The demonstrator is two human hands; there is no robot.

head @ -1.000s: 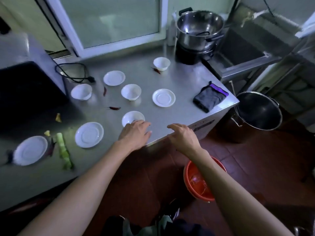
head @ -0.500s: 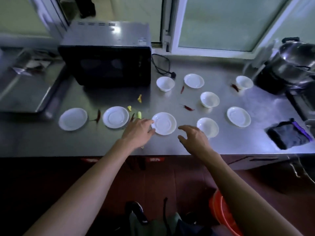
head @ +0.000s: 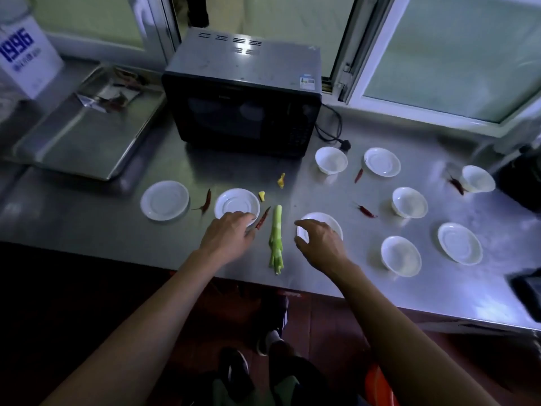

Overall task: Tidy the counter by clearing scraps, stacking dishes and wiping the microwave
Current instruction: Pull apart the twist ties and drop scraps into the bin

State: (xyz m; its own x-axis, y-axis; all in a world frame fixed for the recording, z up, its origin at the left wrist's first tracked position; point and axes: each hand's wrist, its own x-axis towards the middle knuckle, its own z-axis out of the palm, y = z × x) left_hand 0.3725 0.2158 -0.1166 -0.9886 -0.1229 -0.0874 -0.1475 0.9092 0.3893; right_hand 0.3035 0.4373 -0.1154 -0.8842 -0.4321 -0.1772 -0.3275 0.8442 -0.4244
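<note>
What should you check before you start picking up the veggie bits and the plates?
1. Left hand free to grab: ok, it holds nothing, fingers resting at the near rim of a saucer.
2. Right hand free: ok, open and holding nothing, over the edge of another saucer.
3. Green vegetable stalk within reach: ok, it lies between the two hands.
4. Dried red chili clear of dishes: not ok, it lies right against the saucer by the left hand.
5. Yellow scraps easy to get: ok, loose on the counter in front of the microwave.
6. Bin for scraps ready: cannot tell.
</note>
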